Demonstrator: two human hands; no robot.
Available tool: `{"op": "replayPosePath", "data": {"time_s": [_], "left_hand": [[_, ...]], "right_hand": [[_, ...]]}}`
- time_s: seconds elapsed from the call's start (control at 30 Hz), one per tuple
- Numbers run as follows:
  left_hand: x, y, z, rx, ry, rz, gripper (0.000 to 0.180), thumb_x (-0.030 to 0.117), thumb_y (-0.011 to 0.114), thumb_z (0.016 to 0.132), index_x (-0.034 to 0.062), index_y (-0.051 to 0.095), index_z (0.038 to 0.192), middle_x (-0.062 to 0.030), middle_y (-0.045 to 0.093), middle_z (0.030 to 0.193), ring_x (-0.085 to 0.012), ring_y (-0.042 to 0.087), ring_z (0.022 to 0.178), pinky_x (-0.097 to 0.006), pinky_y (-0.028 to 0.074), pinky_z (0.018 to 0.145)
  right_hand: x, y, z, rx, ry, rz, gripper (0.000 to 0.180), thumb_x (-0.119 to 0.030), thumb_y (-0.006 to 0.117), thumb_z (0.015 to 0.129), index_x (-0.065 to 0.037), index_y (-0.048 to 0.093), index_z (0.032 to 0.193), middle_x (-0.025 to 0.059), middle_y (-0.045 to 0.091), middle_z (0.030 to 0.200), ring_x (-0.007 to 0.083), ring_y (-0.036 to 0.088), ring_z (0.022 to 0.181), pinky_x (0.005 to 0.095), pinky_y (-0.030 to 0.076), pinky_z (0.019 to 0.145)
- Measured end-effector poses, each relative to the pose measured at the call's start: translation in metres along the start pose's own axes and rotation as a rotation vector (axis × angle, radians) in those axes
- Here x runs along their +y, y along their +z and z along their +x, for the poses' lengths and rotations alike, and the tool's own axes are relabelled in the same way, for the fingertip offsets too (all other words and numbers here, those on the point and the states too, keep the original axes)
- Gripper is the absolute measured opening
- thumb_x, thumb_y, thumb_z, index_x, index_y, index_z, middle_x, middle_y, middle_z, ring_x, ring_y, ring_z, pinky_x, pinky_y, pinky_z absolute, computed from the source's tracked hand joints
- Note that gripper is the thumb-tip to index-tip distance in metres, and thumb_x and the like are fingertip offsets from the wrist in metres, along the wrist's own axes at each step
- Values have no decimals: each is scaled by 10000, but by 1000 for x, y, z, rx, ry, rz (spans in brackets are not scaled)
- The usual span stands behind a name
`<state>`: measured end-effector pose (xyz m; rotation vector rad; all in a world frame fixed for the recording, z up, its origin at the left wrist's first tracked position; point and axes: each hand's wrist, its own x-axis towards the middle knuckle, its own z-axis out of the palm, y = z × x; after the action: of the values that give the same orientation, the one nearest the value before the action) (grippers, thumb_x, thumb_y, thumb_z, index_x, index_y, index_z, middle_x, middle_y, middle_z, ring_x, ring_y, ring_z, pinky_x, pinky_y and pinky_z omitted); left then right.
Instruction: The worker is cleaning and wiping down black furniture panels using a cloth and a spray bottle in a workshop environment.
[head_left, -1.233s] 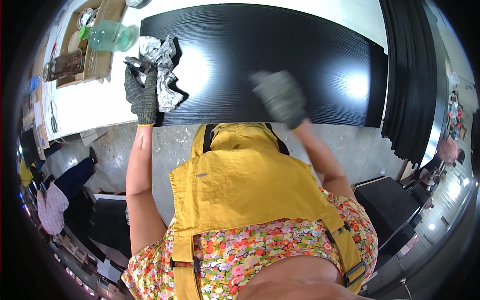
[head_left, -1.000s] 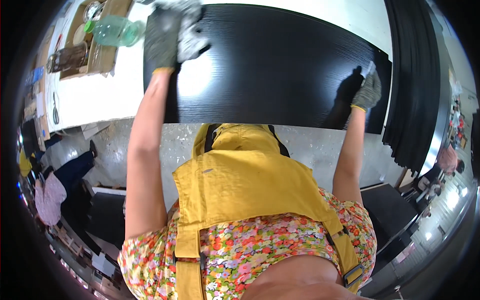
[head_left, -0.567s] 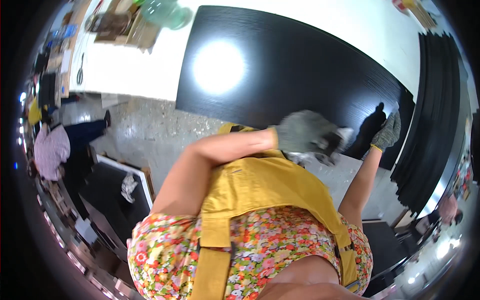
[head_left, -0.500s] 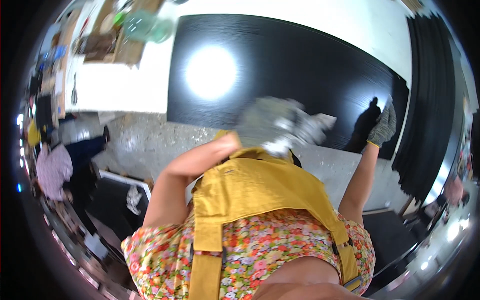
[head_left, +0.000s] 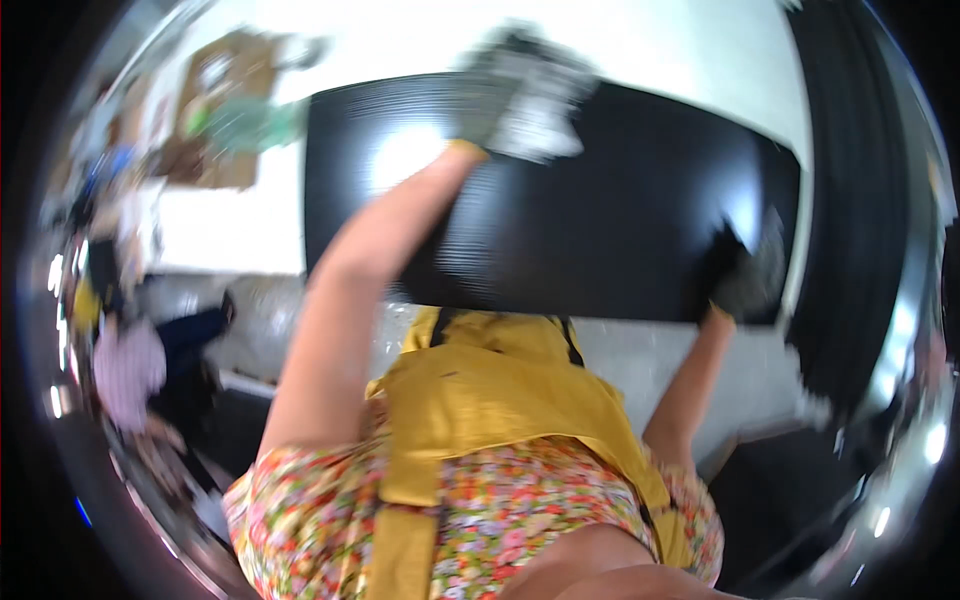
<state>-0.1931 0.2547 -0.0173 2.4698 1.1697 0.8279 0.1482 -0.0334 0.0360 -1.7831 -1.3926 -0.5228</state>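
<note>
A long black panel (head_left: pixel 620 210) with a glossy face lies across the white table in front of me. My left hand (head_left: pixel 485 105), in a grey glove with a yellow cuff, reaches to the panel's far edge. It is closed on a crumpled grey-white cloth (head_left: pixel 540 120), which is smeared by motion and lies partly over the edge. At the panel's right end rests my right hand (head_left: pixel 750 280), gloved alike. Its fingers look stretched out along the surface, though blurred, and a dark reflection shows beside them.
On the white table (head_left: pixel 230 230) at left stands a cardboard box (head_left: pixel 235 85) with a greenish clear container (head_left: pixel 245 125) by it. Black strips (head_left: pixel 850 200) hang or lie at the right. A person (head_left: pixel 130 370) in a pale top is at far left.
My left hand has swept the cloth from the panel's near edge up to its far edge, the arm stretching out. My right hand stays at the right end. The view has shifted slightly.
</note>
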Motion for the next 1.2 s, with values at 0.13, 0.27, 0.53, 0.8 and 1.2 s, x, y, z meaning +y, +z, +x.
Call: {"op": "replayPosePath", "data": {"time_s": [0.13, 0.27, 0.53, 0.8, 1.2], "left_hand": [[198, 12, 54, -118, 8, -249, 290, 256, 515, 819, 123, 687, 1010, -123, 698, 833, -322, 684, 760, -464, 532, 635], [263, 76, 1, -140, 178, -582, 501, 405, 677, 709, 149, 642, 1138, -142, 655, 1012, -352, 602, 980, -484, 489, 832], [203, -32, -140, -313, 117, -523, 670, 381, 702, 769, 130, 484, 1352, -157, 583, 1220, -336, 539, 1192, -463, 437, 1003], [57, -166, -216, 267, -736, -277, 661, 416, 730, 741, 52, 566, 1268, -194, 625, 1163, -355, 592, 1100, -439, 468, 954], [10, -128, -244, 526, -507, -128, 620, 330, 705, 773, 55, 537, 1302, -184, 589, 1225, -347, 552, 1150, -443, 402, 1034]], "right_hand": [[6, -44, -15, -204, -105, -588, 448, -271, 462, 1004, 0, 531, 1354, 187, 569, 1347, 308, 570, 1216, 380, 433, 1054], [138, -68, -68, 31, -100, -485, 417, -213, 341, 1048, 21, 536, 1334, 166, 580, 1337, 282, 555, 1245, 373, 453, 1035], [85, 16, -16, 31, -225, -229, 380, -187, 397, 1024, 1, 583, 1296, 161, 588, 1333, 250, 613, 1120, 358, 491, 953], [-174, 112, 13, -592, 414, 872, 305, -133, 544, 972, 23, 633, 1219, 129, 658, 1229, 129, 550, 709, 272, 483, 684], [-341, 232, 13, -919, 250, 1224, 314, -88, 523, 968, 58, 610, 1231, 157, 655, 1201, 202, 620, 1070, 326, 488, 941]]}}
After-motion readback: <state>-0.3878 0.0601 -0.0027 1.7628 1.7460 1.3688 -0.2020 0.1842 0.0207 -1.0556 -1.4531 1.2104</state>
